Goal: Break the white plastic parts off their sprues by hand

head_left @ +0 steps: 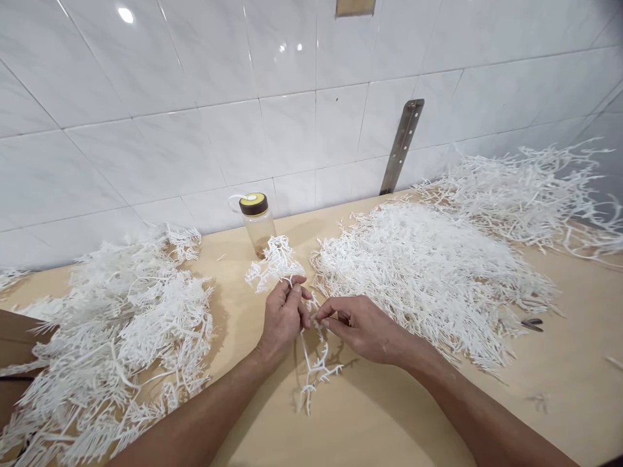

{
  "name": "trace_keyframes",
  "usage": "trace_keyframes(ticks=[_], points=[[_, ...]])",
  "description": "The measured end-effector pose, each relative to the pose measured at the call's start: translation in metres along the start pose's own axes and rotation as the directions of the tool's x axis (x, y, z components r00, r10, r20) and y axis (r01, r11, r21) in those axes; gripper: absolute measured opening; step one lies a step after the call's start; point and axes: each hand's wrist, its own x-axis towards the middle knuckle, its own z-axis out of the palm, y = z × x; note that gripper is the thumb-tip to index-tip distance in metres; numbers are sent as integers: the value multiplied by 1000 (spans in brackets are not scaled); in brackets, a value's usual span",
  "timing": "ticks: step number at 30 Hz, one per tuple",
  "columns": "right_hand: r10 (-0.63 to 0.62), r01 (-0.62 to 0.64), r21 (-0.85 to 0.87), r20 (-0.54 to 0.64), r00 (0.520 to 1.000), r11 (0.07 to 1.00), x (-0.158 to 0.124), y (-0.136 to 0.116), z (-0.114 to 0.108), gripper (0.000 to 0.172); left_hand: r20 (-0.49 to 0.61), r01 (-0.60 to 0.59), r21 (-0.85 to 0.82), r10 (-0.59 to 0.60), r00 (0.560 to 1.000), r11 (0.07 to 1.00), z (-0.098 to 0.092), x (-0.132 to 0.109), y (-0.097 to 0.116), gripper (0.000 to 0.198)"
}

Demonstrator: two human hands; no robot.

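Observation:
Between my hands is a white branching plastic sprig, its bare forked stem hanging below and a bushier white cluster showing above my left fingers. My left hand is closed, thumb and fingers pinched on the stem. Just to its right, my right hand pinches thumb against forefinger at a thin side twig of the same sprig. The exact spot of that pinch is partly hidden by the fingers. A large heap of white sprigs lies right beside my right hand.
Another heap of branched white pieces covers the table's left side, near a brown box. Longer white branches pile up at the back right. A lidded bottle stands by the tiled wall. Dark scissor-like handles poke out at right.

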Motion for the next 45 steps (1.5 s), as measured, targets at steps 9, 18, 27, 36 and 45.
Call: trace_keyframes(ticks=[9, 18, 27, 36, 45], points=[[79, -111, -162, -196, 977, 981, 4, 11, -3, 19, 28, -24, 84, 22, 999, 996, -4, 3, 4, 35], [16, -40, -107, -216, 976, 993, 5, 15, 11, 34, -6, -100, 28, 100, 995, 995, -2, 1, 2, 33], [309, -121, 599, -222, 925, 792, 8, 3, -1, 46, 178, -59, 31, 52, 983, 998, 9, -20, -12, 34], [440, -151, 790, -162, 883, 594, 9, 2, -13, 50, 283, 56, 48, -68, 957, 997, 14, -23, -15, 34], [343, -121, 621, -252, 905, 775, 11, 9, -4, 42, 156, 64, -65, -53, 986, 996, 8, -15, -4, 33]])
